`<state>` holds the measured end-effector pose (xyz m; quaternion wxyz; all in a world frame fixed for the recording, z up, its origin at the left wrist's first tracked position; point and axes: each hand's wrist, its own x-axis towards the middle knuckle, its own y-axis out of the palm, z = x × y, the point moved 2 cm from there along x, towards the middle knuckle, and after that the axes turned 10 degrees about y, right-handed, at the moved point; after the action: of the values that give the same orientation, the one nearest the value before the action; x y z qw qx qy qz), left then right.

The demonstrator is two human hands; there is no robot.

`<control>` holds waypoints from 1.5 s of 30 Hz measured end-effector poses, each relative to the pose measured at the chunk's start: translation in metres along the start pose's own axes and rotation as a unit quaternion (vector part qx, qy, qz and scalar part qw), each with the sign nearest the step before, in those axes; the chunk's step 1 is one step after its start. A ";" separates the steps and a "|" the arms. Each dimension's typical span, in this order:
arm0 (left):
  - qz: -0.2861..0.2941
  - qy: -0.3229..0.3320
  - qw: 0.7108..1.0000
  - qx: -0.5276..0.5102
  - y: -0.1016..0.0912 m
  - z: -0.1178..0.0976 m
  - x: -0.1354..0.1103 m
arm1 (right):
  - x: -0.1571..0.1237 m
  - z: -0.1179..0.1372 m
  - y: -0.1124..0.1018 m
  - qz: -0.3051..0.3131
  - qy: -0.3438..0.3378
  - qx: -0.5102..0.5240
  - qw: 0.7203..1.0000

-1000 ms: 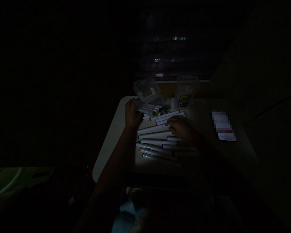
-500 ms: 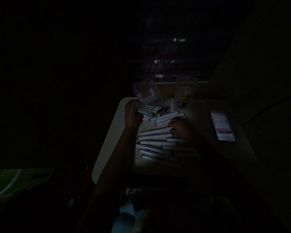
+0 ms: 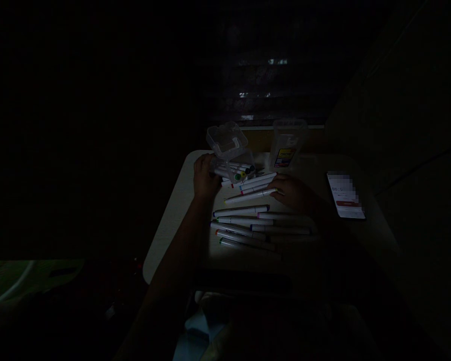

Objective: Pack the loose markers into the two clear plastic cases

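In near darkness, an open clear case (image 3: 244,155) lies sideways at about twelve o'clock from loose white markers (image 3: 244,220) on a pale table (image 3: 173,228), apparently so the inner markers (image 3: 240,166) stay flat and aligned. A second clear case (image 3: 290,138) stands upright at one o'clock, likely set clear of the hands. The left hand (image 3: 206,178), half curled, grips the lying case's nine-o'clock end, seemingly to steady it; the right hand (image 3: 290,192), nearly closed, pinches a yellow-tipped marker (image 3: 250,196) by its three-o'clock end
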<state>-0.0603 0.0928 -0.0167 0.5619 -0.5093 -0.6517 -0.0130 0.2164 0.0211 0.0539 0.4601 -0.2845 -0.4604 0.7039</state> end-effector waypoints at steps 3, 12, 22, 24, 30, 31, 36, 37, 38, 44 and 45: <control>0.002 0.008 1.000 -0.001 0.000 0.000 0.000 | -0.004 0.002 -0.009 -0.032 -0.019 0.017 0.999; -0.003 0.001 1.000 0.010 0.000 0.000 0.000 | -0.013 0.010 -0.025 -0.115 -0.070 0.033 0.990; 0.001 -0.005 1.000 0.000 0.002 0.002 -0.002 | -0.022 0.016 -0.031 -0.174 -0.093 0.025 0.980; 0.004 -0.009 1.000 0.000 0.001 0.001 -0.002 | -0.023 0.017 -0.032 -0.181 -0.094 0.020 0.979; 0.000 -0.007 1.000 0.005 0.001 0.001 -0.001 | -0.024 0.018 -0.035 -0.198 -0.093 0.010 0.976; 0.000 -0.006 1.000 0.004 0.001 0.001 -0.001 | -0.025 0.018 -0.036 -0.199 -0.093 0.009 0.975; 0.003 -0.015 1.000 0.000 0.000 -0.002 0.000 | -0.028 0.021 -0.042 -0.197 -0.085 0.004 0.977; 0.002 -0.016 1.000 0.002 0.000 -0.002 0.000 | -0.028 0.022 -0.043 -0.197 -0.082 0.006 0.977; 0.002 -0.014 1.000 0.004 -0.001 -0.003 0.000 | -0.029 0.023 -0.044 -0.197 -0.080 0.009 0.977; 0.006 -0.015 1.000 0.008 0.000 -0.001 0.000 | -0.034 0.027 -0.051 -0.213 -0.072 0.007 0.974; 0.007 -0.014 1.000 0.005 0.000 -0.001 0.000 | -0.035 0.028 -0.052 -0.218 -0.071 0.005 0.973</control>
<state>-0.0594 0.0921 -0.0164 0.5551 -0.5114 -0.6560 0.0016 0.2285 -0.0136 0.1121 0.5696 -0.1245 -0.5397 0.6073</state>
